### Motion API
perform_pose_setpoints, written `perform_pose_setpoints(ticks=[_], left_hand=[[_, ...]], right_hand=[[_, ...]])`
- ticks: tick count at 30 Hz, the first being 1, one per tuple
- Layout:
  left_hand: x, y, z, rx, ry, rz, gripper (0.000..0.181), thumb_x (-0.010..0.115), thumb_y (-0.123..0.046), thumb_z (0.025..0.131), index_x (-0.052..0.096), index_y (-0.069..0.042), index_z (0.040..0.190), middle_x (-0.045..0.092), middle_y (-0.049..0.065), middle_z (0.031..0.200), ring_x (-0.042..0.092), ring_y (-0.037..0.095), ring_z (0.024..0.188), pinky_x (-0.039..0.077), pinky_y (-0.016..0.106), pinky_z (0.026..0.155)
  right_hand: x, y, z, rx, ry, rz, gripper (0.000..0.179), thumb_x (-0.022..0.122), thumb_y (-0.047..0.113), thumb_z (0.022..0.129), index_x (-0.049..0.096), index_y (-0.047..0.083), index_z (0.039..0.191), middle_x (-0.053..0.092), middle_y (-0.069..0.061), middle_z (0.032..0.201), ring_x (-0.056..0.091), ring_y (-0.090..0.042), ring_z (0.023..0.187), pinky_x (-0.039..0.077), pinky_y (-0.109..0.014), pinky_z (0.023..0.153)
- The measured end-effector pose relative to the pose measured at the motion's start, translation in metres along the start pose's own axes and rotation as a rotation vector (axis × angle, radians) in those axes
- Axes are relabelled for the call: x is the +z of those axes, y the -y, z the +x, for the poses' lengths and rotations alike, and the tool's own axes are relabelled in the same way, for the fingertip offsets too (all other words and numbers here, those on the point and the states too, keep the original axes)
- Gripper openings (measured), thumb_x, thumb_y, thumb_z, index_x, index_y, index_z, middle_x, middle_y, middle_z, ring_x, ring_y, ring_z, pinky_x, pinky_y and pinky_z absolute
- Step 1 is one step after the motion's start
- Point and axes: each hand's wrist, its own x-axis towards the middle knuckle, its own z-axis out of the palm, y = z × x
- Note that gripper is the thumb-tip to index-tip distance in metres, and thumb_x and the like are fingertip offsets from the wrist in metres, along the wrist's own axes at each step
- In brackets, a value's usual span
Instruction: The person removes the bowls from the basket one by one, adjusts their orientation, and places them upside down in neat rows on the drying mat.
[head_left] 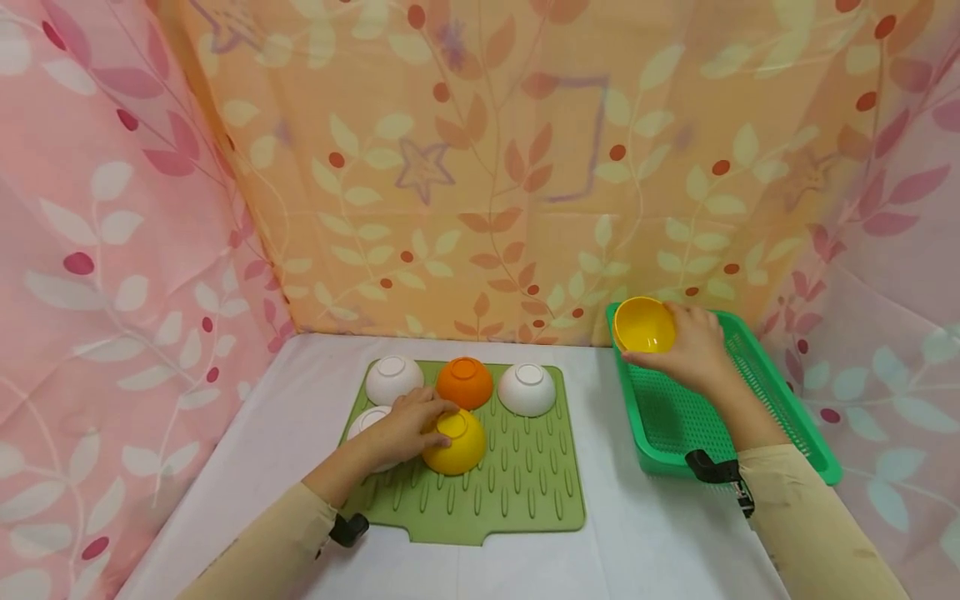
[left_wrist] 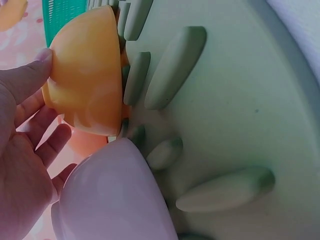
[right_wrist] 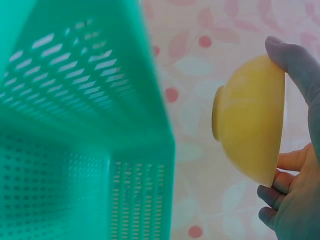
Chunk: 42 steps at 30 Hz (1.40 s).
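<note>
A yellow bowl [head_left: 459, 450] lies upside down on the green drying mat [head_left: 525, 508]. My left hand [head_left: 405, 427] is at its base, thumb and fingers about the foot, as the left wrist view also shows. Under that hand is an upturned white bowl [left_wrist: 117, 195], partly hidden. My right hand [head_left: 693, 346] grips a second yellow bowl [head_left: 645, 327] by its rim, thumb on one side and fingers on the other. This bowl is tilted, its inside facing the head camera, above the far left corner of the green basket [head_left: 645, 454].
Behind the yellow bowl, an upturned white bowl [head_left: 393, 382], an orange bowl [head_left: 465, 383] and another white bowl [head_left: 527, 390] stand in a row on the mat. A white cloth [head_left: 607, 533] covers the table. Patterned curtains [head_left: 480, 167] close off the back and sides.
</note>
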Motion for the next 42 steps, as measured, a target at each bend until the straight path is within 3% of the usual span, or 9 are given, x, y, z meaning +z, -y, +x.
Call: perform_pose_setpoints(ticks=[10, 20, 27, 33, 42], left_hand=[[0.003, -0.001, -0.001, 0.002, -0.008, -0.009, 0.049, 0.078, -0.035, 0.092, 0.064, -0.018, 0.136, 0.052, -0.006, 0.113, 0.043, 0.016, 0.109, 0.031, 0.044, 0.097], [0.006, -0.001, 0.000, 0.005, -0.011, -0.016, 0.049, 0.077, -0.035, 0.092, 0.064, -0.018, 0.137, 0.052, -0.006, 0.113, 0.043, 0.015, 0.109, 0.031, 0.043, 0.096], [0.007, 0.001, -0.001, 0.007, -0.036, 0.006, 0.048, 0.077, -0.034, 0.092, 0.065, -0.018, 0.136, 0.053, -0.008, 0.114, 0.045, 0.014, 0.109, 0.032, 0.044, 0.097], [0.007, 0.000, 0.000, 0.000, -0.038, 0.000, 0.048, 0.077, -0.034, 0.092, 0.064, -0.018, 0.136, 0.053, -0.008, 0.113, 0.044, 0.015, 0.108, 0.032, 0.044, 0.097], [0.005, 0.000, -0.004, -0.005, -0.049, 0.031, 0.048, 0.076, -0.035, 0.093, 0.065, -0.018, 0.137, 0.056, -0.005, 0.120, 0.046, 0.017, 0.115, 0.033, 0.045, 0.098]], right_hand=[[-0.012, 0.056, -0.027, -0.007, 0.097, 0.102, 0.117, 0.085, 0.068, 0.069, 0.037, 0.006, 0.156, 0.040, -0.021, 0.150, 0.029, -0.042, 0.133, 0.043, -0.063, 0.092], [0.004, 0.096, -0.062, -0.111, 0.153, 0.199, 0.112, 0.091, 0.058, 0.068, 0.039, 0.011, 0.156, 0.043, -0.015, 0.148, 0.037, -0.036, 0.131, 0.052, -0.059, 0.090], [0.043, 0.114, -0.086, -0.210, 0.117, 0.150, 0.117, 0.094, 0.059, 0.061, 0.042, 0.010, 0.154, 0.045, -0.011, 0.147, 0.036, -0.034, 0.135, 0.044, -0.062, 0.100], [0.080, 0.121, -0.106, -0.233, 0.157, 0.139, 0.117, 0.095, 0.060, 0.057, 0.045, 0.011, 0.152, 0.048, -0.007, 0.142, 0.038, -0.031, 0.135, 0.043, -0.060, 0.103], [0.101, 0.132, -0.121, -0.234, 0.229, 0.227, 0.118, 0.097, 0.057, 0.055, 0.046, 0.011, 0.151, 0.048, -0.006, 0.144, 0.035, -0.031, 0.138, 0.038, -0.058, 0.110]])
